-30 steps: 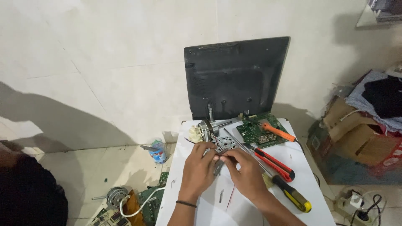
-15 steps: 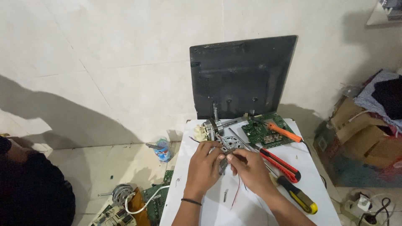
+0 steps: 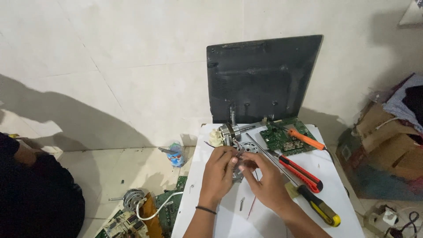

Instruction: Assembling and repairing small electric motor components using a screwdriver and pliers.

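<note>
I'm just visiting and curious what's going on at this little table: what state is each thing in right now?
Left hand: grip closed on the small metal part.
Right hand: grip closed on the same part.
Small metal part: held above the white table.
Motor: lying on its side.
Green circuit board: bare, lying flat.
Yellow-handled screwdriver: lying unused.
Red-handled pliers: lying unused.
Dark monitor casing: propped upright against wall.

We hold both forearms forward; our left hand (image 3: 219,172) and right hand (image 3: 264,180) meet, fingers (image 3: 232,162) curled together, a black band on the left wrist.
</note>
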